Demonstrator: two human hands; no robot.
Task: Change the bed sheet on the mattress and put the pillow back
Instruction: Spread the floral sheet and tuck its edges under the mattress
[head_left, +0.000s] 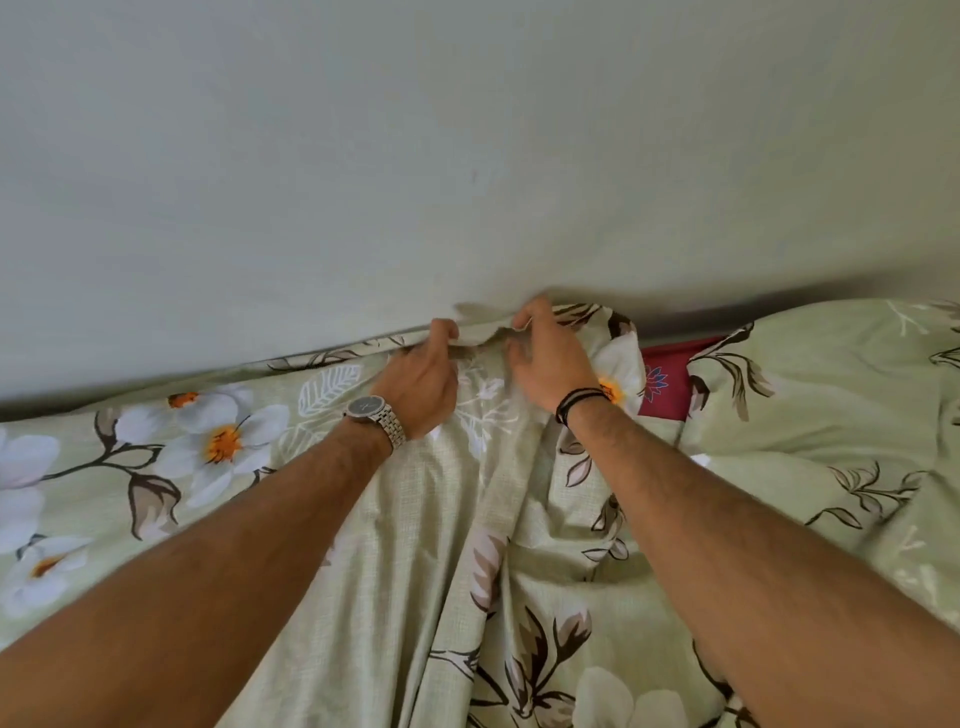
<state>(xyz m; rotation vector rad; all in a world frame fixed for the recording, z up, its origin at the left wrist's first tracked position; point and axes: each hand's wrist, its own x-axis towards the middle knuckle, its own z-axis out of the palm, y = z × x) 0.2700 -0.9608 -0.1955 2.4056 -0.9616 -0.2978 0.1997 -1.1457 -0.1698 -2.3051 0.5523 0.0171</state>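
Pale green floral cotton bed sheet (415, 519) lies rumpled across the bed, far edge at the grey-green wall (467, 156). Left hand (418, 387) and right hand (550, 358), close together, both pinch that edge, fingers curled. Maroon patterned fabric (662, 382) shows right of them.

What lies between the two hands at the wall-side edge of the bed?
In the head view, a raised fold of the green floral sheet spans the left hand and right hand; both pinch it.
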